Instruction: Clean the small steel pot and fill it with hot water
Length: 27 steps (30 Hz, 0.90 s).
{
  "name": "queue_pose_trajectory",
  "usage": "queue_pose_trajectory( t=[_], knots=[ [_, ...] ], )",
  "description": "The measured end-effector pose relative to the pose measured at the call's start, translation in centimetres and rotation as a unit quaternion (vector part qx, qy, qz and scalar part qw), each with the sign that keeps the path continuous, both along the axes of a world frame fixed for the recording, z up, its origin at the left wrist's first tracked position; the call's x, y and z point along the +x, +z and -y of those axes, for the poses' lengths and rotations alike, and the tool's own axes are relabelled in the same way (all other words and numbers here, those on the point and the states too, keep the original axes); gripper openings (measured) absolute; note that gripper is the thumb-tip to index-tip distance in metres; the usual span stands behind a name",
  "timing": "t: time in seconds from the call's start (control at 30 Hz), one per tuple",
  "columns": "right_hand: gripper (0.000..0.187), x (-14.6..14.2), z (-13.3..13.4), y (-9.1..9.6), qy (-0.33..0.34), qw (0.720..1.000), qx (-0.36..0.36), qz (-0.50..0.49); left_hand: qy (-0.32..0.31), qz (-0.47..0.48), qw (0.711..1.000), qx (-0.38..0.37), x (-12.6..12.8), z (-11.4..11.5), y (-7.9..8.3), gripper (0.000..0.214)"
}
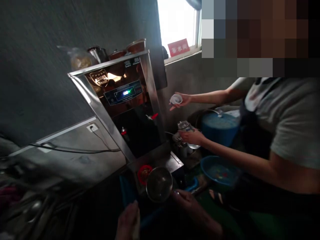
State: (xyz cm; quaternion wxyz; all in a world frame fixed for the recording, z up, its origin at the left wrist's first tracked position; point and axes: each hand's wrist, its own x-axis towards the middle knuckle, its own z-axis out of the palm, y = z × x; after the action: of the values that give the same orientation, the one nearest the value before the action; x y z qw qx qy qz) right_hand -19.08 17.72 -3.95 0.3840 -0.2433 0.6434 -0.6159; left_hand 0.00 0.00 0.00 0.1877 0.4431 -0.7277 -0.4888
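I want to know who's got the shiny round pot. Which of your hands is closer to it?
The right hand. It sits at the steel pot's right edge, seemingly holding its handle. The left hand is below the pot, apart from it.

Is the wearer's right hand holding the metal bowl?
Yes, the right hand grips the rim of the metal bowl below the water dispenser.

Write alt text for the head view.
The right hand holds a steel bowl below a stainless hot-water dispenser; the left hand hovers low nearby. Beside it, a co-worker holds a white lid and a glass jar over blue basins.
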Motion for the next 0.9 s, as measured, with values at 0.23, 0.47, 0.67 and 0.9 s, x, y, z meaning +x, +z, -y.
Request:
queue_pose_trajectory(
  t=[0.23, 0.47, 0.67, 0.9],
  knots=[
    [0.058, -5.9, 15.2, -2.0, 0.000, 0.995, -0.083, 0.046, -0.049, 0.001, 0.989, -0.142, -8.0, 18.2, 6.1, 0.048],
    [0.053, -7.8, 26.4, -4.8, -0.020, 0.967, -0.183, 0.178, -0.198, 0.102, 0.911, -0.347, -19.1, 29.9, 10.0, 0.052],
    [0.048, -8.0, 31.1, -7.0, -0.057, 0.942, -0.243, 0.226, -0.255, 0.117, 0.841, -0.463, -25.1, 32.3, 10.1, 0.037],
    [0.056, -9.3, 34.6, -7.9, -0.113, 0.940, -0.219, 0.236, -0.262, 0.228, 0.758, -0.552, -25.9, 31.9, 10.9, 0.034]
  ],
)
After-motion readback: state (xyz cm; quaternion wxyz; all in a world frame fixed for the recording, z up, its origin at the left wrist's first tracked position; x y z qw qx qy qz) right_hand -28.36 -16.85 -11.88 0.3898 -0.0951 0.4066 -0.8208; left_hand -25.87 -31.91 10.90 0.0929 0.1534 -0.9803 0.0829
